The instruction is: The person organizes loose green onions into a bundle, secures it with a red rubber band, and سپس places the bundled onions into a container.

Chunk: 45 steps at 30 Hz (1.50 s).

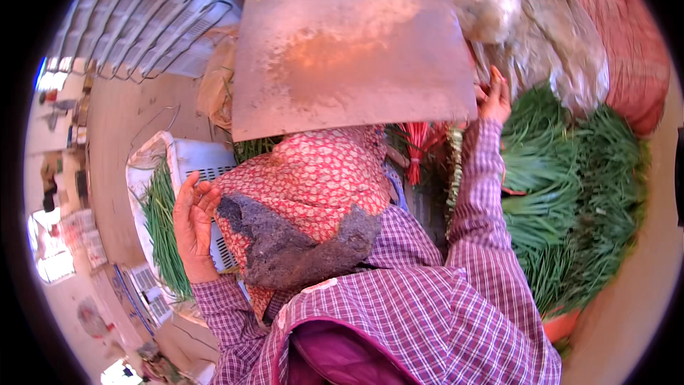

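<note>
My left hand [195,222] is raised beside a white plastic crate [170,153], its fingers loosely bent and apart, with nothing in it. Long thin green stalks [162,224] fill that crate. At the right edge of a flat, stained board [349,50], my right hand [495,103] has its fingers drawn together. An orange-red spot shows at its fingertips; whether that is a small held thing, I cannot make out. A red patterned cloth [320,171] and a dark grey cloth [285,246] cover my lap.
Large heaps of green leafy stalks [548,199] lie to my right. Beyond them are crumpled clear plastic [556,36] and a red sack [613,36]. A bunch of red strips [415,151] hangs below the board. A metal rack [142,21] stands far left.
</note>
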Each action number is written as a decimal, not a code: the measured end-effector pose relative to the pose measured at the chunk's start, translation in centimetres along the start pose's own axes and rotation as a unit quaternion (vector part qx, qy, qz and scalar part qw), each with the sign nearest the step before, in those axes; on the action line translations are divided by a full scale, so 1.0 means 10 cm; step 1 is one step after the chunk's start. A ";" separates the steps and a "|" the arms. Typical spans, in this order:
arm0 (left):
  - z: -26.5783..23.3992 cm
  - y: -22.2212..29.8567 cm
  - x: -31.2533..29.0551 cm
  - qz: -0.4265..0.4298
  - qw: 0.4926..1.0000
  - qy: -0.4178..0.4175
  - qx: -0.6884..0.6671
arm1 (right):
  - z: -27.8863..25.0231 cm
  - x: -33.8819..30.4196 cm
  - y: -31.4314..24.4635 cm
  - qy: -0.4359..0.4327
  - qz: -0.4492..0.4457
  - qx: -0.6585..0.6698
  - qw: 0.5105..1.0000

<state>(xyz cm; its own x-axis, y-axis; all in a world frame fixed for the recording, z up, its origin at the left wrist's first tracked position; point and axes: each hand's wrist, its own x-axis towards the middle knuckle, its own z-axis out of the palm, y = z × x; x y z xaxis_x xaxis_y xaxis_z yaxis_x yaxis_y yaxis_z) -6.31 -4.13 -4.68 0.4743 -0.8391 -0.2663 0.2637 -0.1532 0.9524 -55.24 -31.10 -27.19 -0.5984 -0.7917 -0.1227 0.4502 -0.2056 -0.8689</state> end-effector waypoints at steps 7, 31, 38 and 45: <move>-0.44 -0.18 -0.16 -0.030 0.999 0.025 -0.036 | -0.27 -0.40 -0.57 -0.200 0.177 -0.258 0.929; -0.42 -0.16 -0.15 -0.010 0.998 -0.011 -0.053 | -0.60 -1.01 -1.41 -0.298 0.172 -0.211 0.915; -0.05 0.00 -0.27 0.027 0.999 0.017 -0.028 | 0.51 -1.41 -1.71 -0.409 0.148 -0.213 0.875; -0.66 0.11 -0.72 0.062 0.983 0.166 -0.042 | 2.09 -1.16 -1.04 -0.485 0.048 -0.298 0.821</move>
<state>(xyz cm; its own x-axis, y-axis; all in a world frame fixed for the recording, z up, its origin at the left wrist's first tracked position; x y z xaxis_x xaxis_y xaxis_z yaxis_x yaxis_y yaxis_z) -3.88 5.22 -2.71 0.7520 -0.6291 -0.1967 0.2484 -0.0060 0.9686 -39.12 -31.76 -6.67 0.3603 -0.9327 -0.0155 -0.1133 -0.0272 -0.9932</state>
